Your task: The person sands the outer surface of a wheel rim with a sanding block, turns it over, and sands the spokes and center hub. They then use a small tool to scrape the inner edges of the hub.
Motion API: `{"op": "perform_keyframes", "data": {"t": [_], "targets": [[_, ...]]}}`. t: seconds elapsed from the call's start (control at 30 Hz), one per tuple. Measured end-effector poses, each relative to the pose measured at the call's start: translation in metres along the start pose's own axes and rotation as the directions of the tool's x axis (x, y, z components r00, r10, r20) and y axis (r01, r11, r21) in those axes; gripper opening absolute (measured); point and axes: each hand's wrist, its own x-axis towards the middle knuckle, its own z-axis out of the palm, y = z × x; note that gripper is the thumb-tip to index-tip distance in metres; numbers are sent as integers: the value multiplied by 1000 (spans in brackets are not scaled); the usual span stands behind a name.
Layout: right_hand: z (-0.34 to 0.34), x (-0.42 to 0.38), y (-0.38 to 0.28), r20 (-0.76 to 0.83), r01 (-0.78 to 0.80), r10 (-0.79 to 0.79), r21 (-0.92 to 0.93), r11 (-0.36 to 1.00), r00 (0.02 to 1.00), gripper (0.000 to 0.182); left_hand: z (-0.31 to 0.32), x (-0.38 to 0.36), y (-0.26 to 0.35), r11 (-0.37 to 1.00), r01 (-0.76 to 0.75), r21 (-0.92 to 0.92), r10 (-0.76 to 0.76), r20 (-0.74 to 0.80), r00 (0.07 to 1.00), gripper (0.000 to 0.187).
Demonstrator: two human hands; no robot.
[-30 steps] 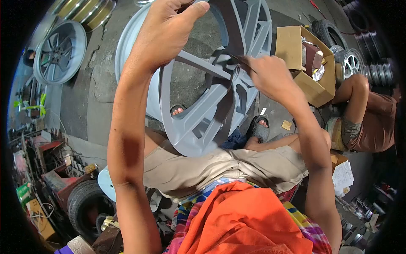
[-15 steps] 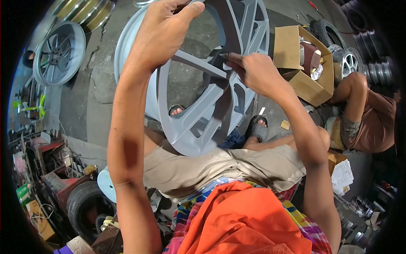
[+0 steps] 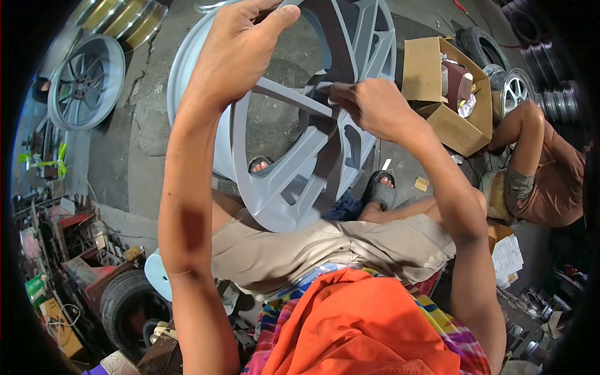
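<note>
A large grey alloy wheel rim (image 3: 278, 215) stands tilted in front of me, its lower edge against my lap. My left hand (image 3: 244, 53) is closed around its upper left edge, thumb pointing up and fingers mostly hidden behind. Near the hub, my right hand (image 3: 381, 109) pinches a small dark grey piece like folded sandpaper (image 3: 337, 92), pressed close to the inner ends of the spokes. Fingers of this hand are partly hidden by its own back.
Right of the wheel stands an open cardboard box (image 3: 422, 72) with packed items. Beyond it sits another person (image 3: 531, 169). More rims (image 3: 86, 81) and a tire (image 3: 128, 306) lie at left, beside cluttered red machinery (image 3: 81, 275). Papers (image 3: 507, 261) lie at right.
My right hand has shifted slightly left with the grey piece across the spoke ends near the hub. My left hand keeps its hold, and the wheel has barely moved.
</note>
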Motion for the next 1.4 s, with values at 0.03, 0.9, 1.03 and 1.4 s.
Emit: {"op": "perform_keyframes", "data": {"t": [0.03,0.9,1.03,1.4], "targets": [[0,1,-1,-68,-41,37,-56,998,997,25,0,0,-1,1000,0,1,0,0,1000,39],[6,-6,3,-57,27,-31,-72,997,998,37,0,4,1,999,-5,-50,7,41,999,40],[-4,-4,-9,-53,-78,72,-127,989,996,34,1,5,-6,996,14,-84,-12,17,1000,41],[14,4,9,-123,31,-38,-55,998,992,23,-1,5,0,998,-56,29,55,25,998,40]]}}
